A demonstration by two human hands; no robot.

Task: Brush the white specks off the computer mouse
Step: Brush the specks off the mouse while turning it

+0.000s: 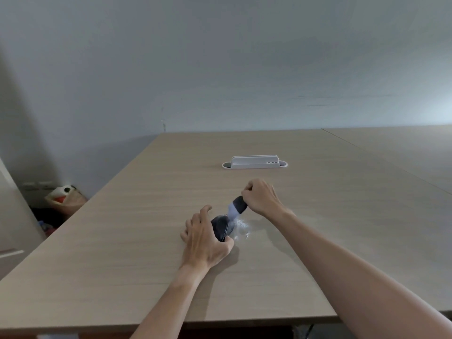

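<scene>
Two hands work on the worktop (122, 241): left hand (205, 238) clasps the mouse (221, 227); right hand (263, 196), fisted, grips the brush (236, 207), bristles angled down onto the mouse.

a pale wood-grain table (146, 241) fills the lower view, its far edge meeting a plain grey-blue wall (220, 57), with a second tabletop (403, 152) butted against its right edge. a white cable tray (254, 162) sits near the far edge, and past the left edge clutter and a bag (64, 198) lie on the floor in shadow
</scene>
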